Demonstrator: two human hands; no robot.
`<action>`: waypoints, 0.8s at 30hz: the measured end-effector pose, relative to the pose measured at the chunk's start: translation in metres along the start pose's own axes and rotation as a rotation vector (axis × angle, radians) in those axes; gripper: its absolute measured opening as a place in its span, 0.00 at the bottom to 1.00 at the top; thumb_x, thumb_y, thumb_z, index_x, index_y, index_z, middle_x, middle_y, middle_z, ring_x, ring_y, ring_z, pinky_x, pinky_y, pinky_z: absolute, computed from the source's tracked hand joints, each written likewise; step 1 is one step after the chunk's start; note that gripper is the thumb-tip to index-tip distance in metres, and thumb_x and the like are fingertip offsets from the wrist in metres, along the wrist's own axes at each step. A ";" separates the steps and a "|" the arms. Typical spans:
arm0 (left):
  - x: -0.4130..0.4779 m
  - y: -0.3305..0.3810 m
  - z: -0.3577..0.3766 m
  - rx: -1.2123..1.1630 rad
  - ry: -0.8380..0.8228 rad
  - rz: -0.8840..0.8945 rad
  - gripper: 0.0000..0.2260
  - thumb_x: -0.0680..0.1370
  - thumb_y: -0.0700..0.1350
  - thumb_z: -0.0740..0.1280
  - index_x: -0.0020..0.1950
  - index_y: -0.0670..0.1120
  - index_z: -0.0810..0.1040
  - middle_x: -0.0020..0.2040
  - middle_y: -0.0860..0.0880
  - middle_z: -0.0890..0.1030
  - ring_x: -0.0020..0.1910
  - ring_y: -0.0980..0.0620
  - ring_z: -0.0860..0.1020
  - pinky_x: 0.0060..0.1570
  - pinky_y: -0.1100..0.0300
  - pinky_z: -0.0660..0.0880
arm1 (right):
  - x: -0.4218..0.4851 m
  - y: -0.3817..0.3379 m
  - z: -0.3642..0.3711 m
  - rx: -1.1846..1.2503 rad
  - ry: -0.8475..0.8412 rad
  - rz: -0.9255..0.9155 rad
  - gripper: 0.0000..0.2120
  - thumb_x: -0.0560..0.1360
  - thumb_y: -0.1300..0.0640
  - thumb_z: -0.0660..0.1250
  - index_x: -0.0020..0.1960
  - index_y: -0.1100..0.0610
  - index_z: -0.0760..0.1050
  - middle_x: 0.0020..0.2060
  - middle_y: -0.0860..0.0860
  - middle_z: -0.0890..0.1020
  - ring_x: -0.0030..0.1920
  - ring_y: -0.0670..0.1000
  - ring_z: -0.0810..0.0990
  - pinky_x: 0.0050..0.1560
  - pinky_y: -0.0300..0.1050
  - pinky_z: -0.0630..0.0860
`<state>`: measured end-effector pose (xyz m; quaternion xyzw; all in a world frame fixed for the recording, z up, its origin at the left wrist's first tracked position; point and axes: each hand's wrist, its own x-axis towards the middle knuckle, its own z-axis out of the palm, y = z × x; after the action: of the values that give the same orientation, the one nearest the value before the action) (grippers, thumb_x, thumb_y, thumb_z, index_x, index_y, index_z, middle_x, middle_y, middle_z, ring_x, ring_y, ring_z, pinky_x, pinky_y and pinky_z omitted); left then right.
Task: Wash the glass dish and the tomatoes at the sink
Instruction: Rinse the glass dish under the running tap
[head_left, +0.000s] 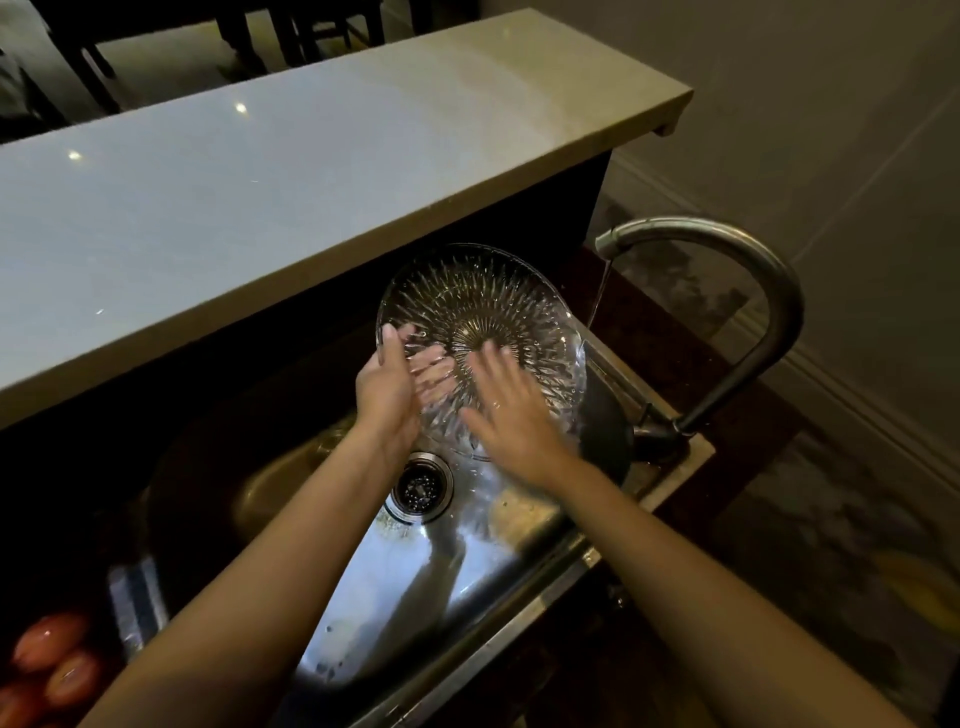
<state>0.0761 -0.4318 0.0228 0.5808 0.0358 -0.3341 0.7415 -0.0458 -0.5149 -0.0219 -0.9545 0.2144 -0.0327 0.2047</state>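
Observation:
A round cut-glass dish (467, 296) is held tilted over the steel sink (363, 587), its inside facing me. My left hand (387, 387) grips its left rim, thumb on the front, fingers showing through the glass behind. My right hand (511, 410) lies flat and spread against the dish's inner face, slightly blurred. Several wet red tomatoes (52, 660) lie at the bottom left, beside the sink. A thin stream of water (600, 293) falls from the faucet (727, 249) just right of the dish's rim.
The sink drain (420, 486) sits below the dish. A raised pale counter ledge (260, 187) runs close behind the sink. The faucet's curved neck and base stand at the sink's right edge. Tiled floor lies to the right.

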 end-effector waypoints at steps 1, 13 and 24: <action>0.001 -0.002 -0.001 0.000 0.014 -0.004 0.16 0.81 0.54 0.52 0.60 0.47 0.73 0.46 0.43 0.82 0.40 0.48 0.82 0.41 0.53 0.80 | -0.007 -0.006 0.006 -0.025 -0.019 -0.092 0.28 0.77 0.38 0.38 0.73 0.45 0.34 0.74 0.46 0.36 0.74 0.48 0.34 0.74 0.53 0.36; 0.013 -0.011 -0.027 -0.169 0.056 -0.141 0.17 0.81 0.55 0.50 0.62 0.49 0.71 0.46 0.43 0.82 0.37 0.49 0.84 0.33 0.55 0.82 | 0.023 0.057 -0.056 -0.103 0.078 0.083 0.30 0.80 0.49 0.52 0.76 0.52 0.41 0.77 0.48 0.42 0.76 0.46 0.40 0.74 0.45 0.39; 0.023 -0.052 -0.015 0.526 0.203 -0.020 0.22 0.80 0.50 0.59 0.69 0.39 0.64 0.59 0.38 0.77 0.52 0.45 0.79 0.49 0.53 0.76 | 0.016 0.031 -0.079 1.500 0.333 0.603 0.20 0.82 0.52 0.50 0.68 0.63 0.64 0.59 0.65 0.77 0.57 0.59 0.79 0.58 0.57 0.77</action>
<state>0.0710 -0.4340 -0.0362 0.7834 0.0276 -0.2796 0.5544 -0.0552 -0.5776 0.0375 -0.4487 0.4100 -0.2520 0.7530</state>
